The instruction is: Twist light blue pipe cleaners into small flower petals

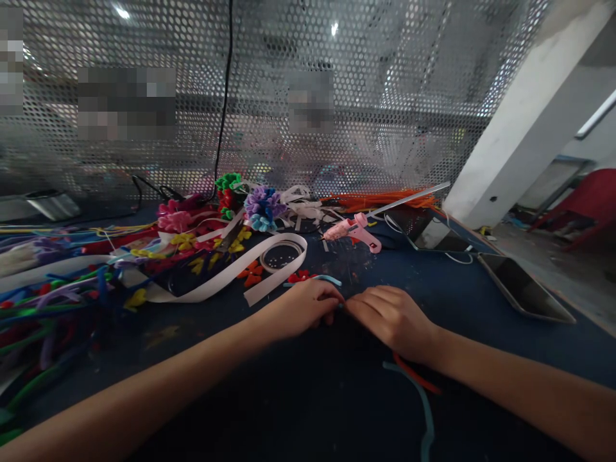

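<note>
My left hand (301,308) and my right hand (392,317) meet fingertip to fingertip on the dark blue table (462,295), pinching something small between them that the fingers mostly hide. A light blue pipe cleaner (423,404) and a red pipe cleaner (416,377) trail out from under my right wrist. Another light blue pipe cleaner piece (327,278) lies just beyond my left hand, next to a small red pipe cleaner flower (299,276).
A pink glue gun (353,231) lies beyond the hands. A white ribbon (226,276) and tape roll (280,255) lie at centre left, pipe cleaner heaps (52,295) at left, finished flowers (262,206) at the back. A phone (524,287) sits right. Perforated metal screen (366,96) behind.
</note>
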A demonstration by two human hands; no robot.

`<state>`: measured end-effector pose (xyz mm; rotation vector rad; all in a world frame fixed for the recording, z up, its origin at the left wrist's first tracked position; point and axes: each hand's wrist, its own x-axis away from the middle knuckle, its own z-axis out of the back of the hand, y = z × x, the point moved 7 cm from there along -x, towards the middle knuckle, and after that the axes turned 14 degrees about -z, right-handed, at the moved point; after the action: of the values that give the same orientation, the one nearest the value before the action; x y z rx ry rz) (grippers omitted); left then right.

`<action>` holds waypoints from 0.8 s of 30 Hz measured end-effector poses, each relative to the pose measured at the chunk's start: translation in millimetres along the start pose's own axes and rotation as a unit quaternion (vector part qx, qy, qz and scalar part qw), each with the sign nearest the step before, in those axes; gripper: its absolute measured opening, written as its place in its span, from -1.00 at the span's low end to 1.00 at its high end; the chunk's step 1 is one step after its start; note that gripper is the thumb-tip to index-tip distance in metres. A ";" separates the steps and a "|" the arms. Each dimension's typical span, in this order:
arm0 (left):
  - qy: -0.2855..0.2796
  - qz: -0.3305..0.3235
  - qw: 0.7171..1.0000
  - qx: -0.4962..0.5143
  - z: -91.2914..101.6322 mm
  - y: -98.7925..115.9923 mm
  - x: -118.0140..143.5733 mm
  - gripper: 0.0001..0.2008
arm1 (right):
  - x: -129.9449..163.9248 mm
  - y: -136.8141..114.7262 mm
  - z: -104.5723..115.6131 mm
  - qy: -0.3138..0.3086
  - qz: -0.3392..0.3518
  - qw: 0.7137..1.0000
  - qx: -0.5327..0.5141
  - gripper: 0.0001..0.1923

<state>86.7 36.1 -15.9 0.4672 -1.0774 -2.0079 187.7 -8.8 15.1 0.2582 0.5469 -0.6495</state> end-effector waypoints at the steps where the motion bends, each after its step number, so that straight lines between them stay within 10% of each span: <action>1: -0.002 0.001 1.000 0.000 -0.3 -0.7 -0.3 -0.79 | 0.2 0.3 0.0 0.004 0.000 1.000 -0.002 -0.76; 24: 0.070 -0.109 0.959 -0.251 -4.1 32.8 8.9 -0.88 | -1.3 13.0 -9.7 -0.052 -0.133 0.990 0.012 -0.87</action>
<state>99.2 16.4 9.0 0.4605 -0.4137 -2.3023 191.2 5.7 8.6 0.1731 0.4764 -0.9238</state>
